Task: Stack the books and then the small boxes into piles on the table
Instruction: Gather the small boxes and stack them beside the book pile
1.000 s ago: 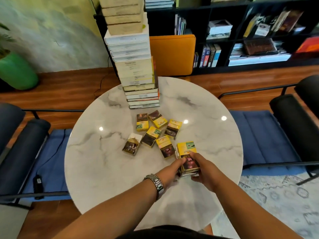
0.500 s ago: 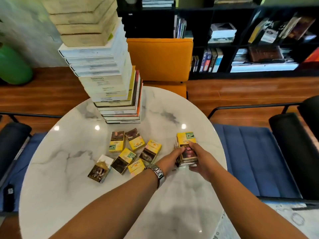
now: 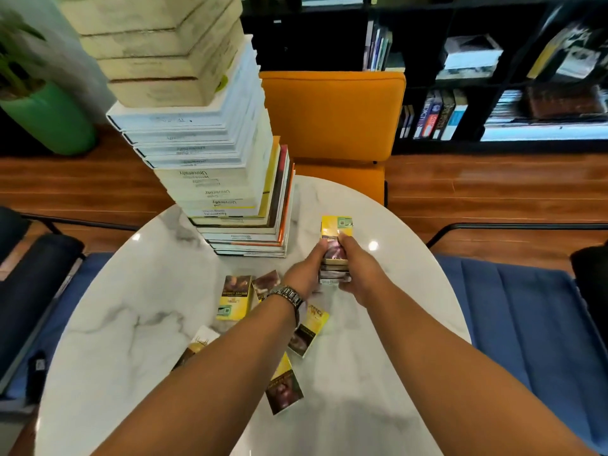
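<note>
A tall pile of books (image 3: 210,153) stands at the far side of the round marble table (image 3: 378,373). Just right of it is a short stack of small yellow-and-brown boxes (image 3: 335,232). My left hand (image 3: 304,273), with a metal watch on the wrist, grips the stack's left side. My right hand (image 3: 357,268) grips its right side, thumb on the top box. Several loose small boxes lie flat nearer to me: one (image 3: 233,297) left of my left wrist, one (image 3: 309,330) between my forearms, one (image 3: 283,386) lower down. Others are partly hidden under my left arm.
An orange chair (image 3: 332,113) stands behind the table, with dark bookshelves (image 3: 493,77) beyond it. Blue-cushioned chairs with black arms flank the table on the left (image 3: 36,307) and right (image 3: 526,324). A green plant pot (image 3: 49,120) sits on the wooden floor at far left.
Both hands have carried the stack of small boxes away from me, from the table's near right part to a spot beside the book pile. The loose boxes stayed put.
</note>
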A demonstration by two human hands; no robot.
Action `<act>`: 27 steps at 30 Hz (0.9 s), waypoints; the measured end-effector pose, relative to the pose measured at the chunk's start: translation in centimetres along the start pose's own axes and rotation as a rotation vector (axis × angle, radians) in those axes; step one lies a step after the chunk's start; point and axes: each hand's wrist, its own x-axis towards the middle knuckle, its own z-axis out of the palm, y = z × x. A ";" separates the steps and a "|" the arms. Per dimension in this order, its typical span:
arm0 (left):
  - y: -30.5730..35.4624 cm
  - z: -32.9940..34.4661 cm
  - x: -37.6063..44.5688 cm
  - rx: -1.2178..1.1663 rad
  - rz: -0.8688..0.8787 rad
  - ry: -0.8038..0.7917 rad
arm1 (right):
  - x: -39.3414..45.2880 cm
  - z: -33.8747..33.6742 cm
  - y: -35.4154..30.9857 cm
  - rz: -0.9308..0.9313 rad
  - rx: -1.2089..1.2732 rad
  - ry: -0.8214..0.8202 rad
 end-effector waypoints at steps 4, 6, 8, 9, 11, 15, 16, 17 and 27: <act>1.1 -0.9 1.2 -0.247 0.008 -0.079 | 1.6 2.3 -1.4 -0.029 -0.014 -0.002; 1.2 -1.2 1.8 -0.312 0.000 -0.099 | 2.1 3.4 -2.0 -0.037 -0.030 -0.005; 1.4 -1.3 2.1 -0.351 -0.012 -0.090 | 2.3 4.2 -2.6 -0.039 -0.057 0.012; 1.5 -1.3 2.1 -0.376 -0.010 -0.091 | 2.5 4.5 -2.7 -0.041 -0.074 0.021; 1.7 -1.5 2.4 -0.412 -0.017 -0.081 | 3.2 4.9 -2.8 -0.033 -0.084 0.038; 1.9 -2.2 2.4 -0.419 -0.070 -0.077 | 2.8 5.1 -3.2 -0.016 -0.062 0.018; 1.8 -2.3 2.1 -0.424 -0.073 -0.081 | 3.1 4.9 -3.1 -0.016 -0.050 0.009; 1.7 -2.5 1.7 -0.432 -0.059 -0.092 | 3.0 4.8 -3.2 -0.018 -0.041 -0.002; -1.7 -8.7 -2.8 -0.266 0.110 0.015 | 0.0 3.4 -3.2 -0.087 0.013 0.108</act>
